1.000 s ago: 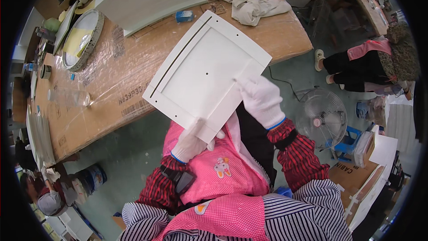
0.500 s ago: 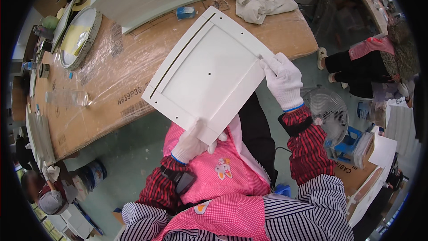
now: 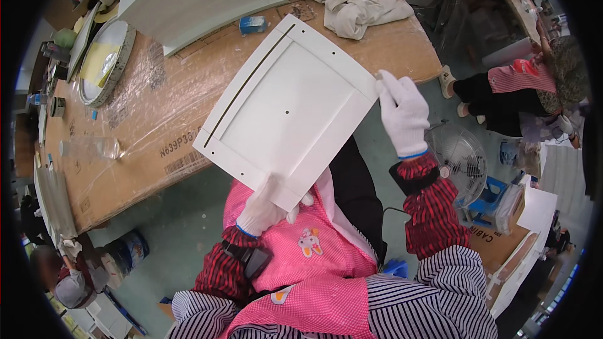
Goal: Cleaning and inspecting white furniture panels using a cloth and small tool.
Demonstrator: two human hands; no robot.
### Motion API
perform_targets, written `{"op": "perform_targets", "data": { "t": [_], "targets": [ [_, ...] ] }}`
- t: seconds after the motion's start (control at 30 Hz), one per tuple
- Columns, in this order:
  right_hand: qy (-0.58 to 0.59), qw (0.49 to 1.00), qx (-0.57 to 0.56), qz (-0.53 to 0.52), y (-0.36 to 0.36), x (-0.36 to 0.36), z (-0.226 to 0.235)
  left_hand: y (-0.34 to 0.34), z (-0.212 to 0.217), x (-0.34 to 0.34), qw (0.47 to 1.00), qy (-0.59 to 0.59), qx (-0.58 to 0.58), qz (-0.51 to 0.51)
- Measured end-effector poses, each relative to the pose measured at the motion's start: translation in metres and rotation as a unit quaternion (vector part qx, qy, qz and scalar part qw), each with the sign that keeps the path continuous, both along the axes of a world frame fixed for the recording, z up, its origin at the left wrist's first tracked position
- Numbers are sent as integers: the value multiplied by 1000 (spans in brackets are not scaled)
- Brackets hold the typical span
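Observation:
A white framed panel point(image 3: 295, 97) is tilted over the table's near edge and my lap. It has a recessed middle, a dark slot along its slightly curved far-left side and several small dark holes. My left hand point(image 3: 262, 207), in a white knit glove, grips its near corner, with the thumb on top and fingers underneath. At the right corner is my gloved right hand point(image 3: 404, 113), fingers stretched out and fingertips at the panel's edge. I see nothing held in it, though the undersides of its fingers are hidden.
A cardboard-covered table point(image 3: 135, 132) bears a large white furniture piece point(image 3: 207, 0), a crumpled cloth point(image 3: 352, 3), a small blue block point(image 3: 252, 24), a clear bottle point(image 3: 94, 147) and a round tray point(image 3: 119, 59). A fan point(image 3: 461, 163) stands at right. Other people are at both sides.
My right hand has shifted slightly up along the panel's right edge, and its fingers have straightened from a pinch. My left hand keeps its grip on the panel.

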State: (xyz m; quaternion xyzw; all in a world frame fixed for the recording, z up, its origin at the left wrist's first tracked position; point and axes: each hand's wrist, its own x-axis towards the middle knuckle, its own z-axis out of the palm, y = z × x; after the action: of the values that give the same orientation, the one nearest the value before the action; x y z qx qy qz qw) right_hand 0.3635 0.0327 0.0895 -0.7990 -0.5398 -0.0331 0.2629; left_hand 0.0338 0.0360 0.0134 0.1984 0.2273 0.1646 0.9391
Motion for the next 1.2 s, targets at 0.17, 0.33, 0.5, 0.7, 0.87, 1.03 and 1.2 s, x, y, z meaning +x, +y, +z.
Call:
{"op": "perform_targets", "data": {
  "t": [0.17,0.33,0.5,0.7,0.87,1.03,1.2],
  "targets": [
    [13,957,30,287,-31,-62,-18,0,-10,-5,998,-50,-27,-2],
    [-20,997,65,-46,6,47,-13,3,-4,-1,998,-62,-4,-15],
    [75,980,26,181,-25,-38,-3,1,-9,-4,997,-61,-39,0],
    [79,994,65,25,0,40,-19,5,0,1,998,-57,-19,-11],
    [124,991,6,55,-6,4,0,4,-3,-2,1000,-24,-15,2],
    [69,997,4,-23,-3,31,-10,4,7,-4,1000,-5,-4,-7],
    [213,975,56,-23,-10,56,-12,25,42,-55,986,123,69,84]
  ]
}}
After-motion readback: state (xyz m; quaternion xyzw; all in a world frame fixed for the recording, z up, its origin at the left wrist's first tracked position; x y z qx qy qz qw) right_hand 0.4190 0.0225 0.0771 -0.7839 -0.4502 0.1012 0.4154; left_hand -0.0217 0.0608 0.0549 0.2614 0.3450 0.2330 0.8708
